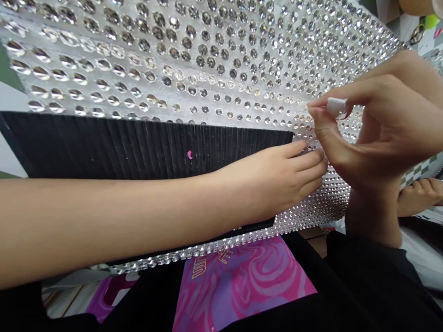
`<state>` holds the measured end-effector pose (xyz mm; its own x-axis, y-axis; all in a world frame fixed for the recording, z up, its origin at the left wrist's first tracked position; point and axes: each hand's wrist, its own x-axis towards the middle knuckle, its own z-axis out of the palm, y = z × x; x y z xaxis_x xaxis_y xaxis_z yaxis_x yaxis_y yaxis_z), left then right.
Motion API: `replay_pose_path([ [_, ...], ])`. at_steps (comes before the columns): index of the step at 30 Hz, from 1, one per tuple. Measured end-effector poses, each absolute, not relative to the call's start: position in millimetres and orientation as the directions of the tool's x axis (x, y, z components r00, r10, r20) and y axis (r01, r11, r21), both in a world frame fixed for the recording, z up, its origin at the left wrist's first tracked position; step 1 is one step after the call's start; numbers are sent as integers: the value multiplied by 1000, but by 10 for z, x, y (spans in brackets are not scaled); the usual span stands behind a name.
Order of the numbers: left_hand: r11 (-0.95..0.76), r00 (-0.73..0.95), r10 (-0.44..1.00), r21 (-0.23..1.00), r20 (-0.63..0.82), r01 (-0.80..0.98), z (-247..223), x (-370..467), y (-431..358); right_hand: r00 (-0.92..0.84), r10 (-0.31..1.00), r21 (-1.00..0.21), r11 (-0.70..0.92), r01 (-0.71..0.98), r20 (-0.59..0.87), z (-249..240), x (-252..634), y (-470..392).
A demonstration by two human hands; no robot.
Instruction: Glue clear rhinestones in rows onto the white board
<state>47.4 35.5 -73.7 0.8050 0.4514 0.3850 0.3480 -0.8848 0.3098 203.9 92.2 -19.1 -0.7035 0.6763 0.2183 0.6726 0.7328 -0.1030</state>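
Note:
A sheet covered with rows of clear rhinestones (214, 60) spreads in front of me. On it lies a black ridged board (104, 143) with a small pink speck. My left hand (294, 177) rests palm down over the board's right end, fingers stretched onto the stones; my forearm crosses the board. Just above those fingers, my right hand (384, 120) pinches thumb and index fingertips together at the stones. Whatever is in the pinch is too small to make out. A white wrap or cover (336, 107) shows at one finger behind the pinch.
Another person's hand (420, 196) is at the right edge. A purple plastic object (100, 295) stands below the sheet. My black top, with a pink and purple print (242, 286), fills the bottom. A tape-like ring (418, 33) lies at top right.

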Motion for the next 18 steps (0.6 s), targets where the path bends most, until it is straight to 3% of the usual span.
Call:
replay_pose_path([
  [11,-886,818,447,305,362,349,-722,485,372,-702,672,-107,736,669,234,-235,2042,920],
  [16,-887,794,451,300,407,350,-757,496,352,-706,696,-39,715,698,132,-147,2054,930],
  [18,-887,794,452,295,406,354,-766,500,341,-627,773,-57,633,772,94,-91,2023,931],
])
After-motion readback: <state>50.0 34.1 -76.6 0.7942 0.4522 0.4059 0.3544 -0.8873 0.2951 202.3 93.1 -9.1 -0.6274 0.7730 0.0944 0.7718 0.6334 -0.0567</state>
